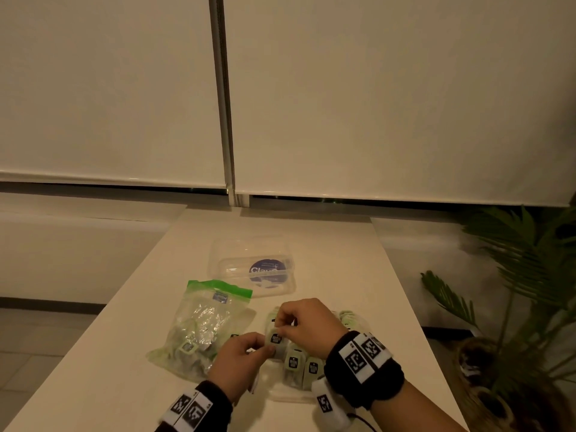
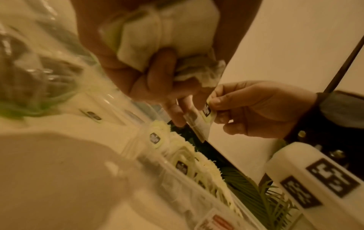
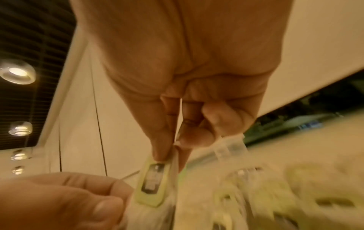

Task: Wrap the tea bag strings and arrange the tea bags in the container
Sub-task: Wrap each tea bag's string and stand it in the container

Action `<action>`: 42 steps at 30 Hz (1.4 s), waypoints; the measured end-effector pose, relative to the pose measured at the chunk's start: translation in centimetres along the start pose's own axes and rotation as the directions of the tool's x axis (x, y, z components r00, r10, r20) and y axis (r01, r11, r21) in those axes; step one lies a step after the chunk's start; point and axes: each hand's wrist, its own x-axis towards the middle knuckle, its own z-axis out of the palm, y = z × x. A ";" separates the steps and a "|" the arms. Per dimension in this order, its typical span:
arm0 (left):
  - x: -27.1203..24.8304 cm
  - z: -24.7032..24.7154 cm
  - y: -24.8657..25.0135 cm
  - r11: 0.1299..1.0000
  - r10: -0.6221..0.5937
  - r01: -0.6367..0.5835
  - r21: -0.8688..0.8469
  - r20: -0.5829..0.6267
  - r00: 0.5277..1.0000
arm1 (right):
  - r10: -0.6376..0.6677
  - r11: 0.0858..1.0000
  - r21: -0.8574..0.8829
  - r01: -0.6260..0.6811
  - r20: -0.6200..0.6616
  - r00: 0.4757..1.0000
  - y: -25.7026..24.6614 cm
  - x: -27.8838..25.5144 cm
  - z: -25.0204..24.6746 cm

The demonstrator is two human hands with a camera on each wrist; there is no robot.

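We are holding one tea bag (image 1: 276, 340) above the clear container (image 1: 291, 397): right hand (image 1: 307, 322) pinching its tag, left hand (image 1: 240, 358) pinching the bag, a folded cloth tucked in its palm. Wrapping seems under way; next, we judge, taking the string around. The string (image 3: 130, 175) is barely showing; the container's far side is hiding behind our hands.

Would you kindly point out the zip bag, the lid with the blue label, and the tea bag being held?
zip bag (image 1: 204, 322), head view, on its clear middle.
lid (image 1: 237, 263), head view, on clear plastic left of the label.
tea bag (image 1: 276, 339), head view, on its paper tag.
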 end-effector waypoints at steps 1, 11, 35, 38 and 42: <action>0.1 -0.1 -0.7 0.999 -0.034 0.035 0.010 -0.004 0.999 | 0.027 1.000 -0.001 -0.027 0.031 0.999 0.6 0.6 0.4; -0.3 -1.1 -2.9 0.978 -0.207 0.209 0.025 -0.058 0.977 | 0.311 0.950 -0.064 -0.305 0.177 0.934 2.4 5.3 5.6; 0.2 -0.4 2.4 0.412 -0.283 0.557 -0.721 0.480 0.830 | -0.120 0.909 0.414 0.050 0.146 0.982 -1.4 -2.0 -0.3; 0.1 0.1 2.7 0.392 -0.241 0.597 -0.700 0.549 0.801 | -0.151 0.964 0.239 0.114 0.147 0.978 -1.1 -3.3 0.2; -0.3 0.8 3.2 0.407 -0.205 0.646 -0.646 0.625 0.754 | -0.047 0.949 0.311 0.057 -0.038 0.998 -0.5 -4.0 0.8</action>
